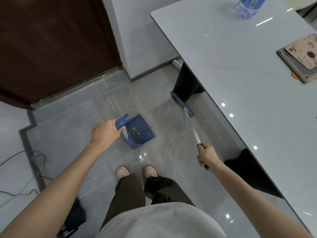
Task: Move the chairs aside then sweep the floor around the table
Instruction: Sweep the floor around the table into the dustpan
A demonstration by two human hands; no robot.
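A blue dustpan (140,133) rests on the grey tile floor (72,134) in front of my feet. My left hand (104,133) grips the top of its upright white and blue handle. My right hand (206,156) is closed around the end of a broom handle (194,131). The blue broom head (181,103) lies on the floor beside the dark table leg (187,83), under the edge of the grey table (240,79). No chair is in view.
On the table stand a water bottle (248,6), a small white strip (207,32) and a stack of books (301,59). A dark wooden door (51,45) is at the upper left. Cables (20,160) and a dark bag (75,217) lie on the left floor.
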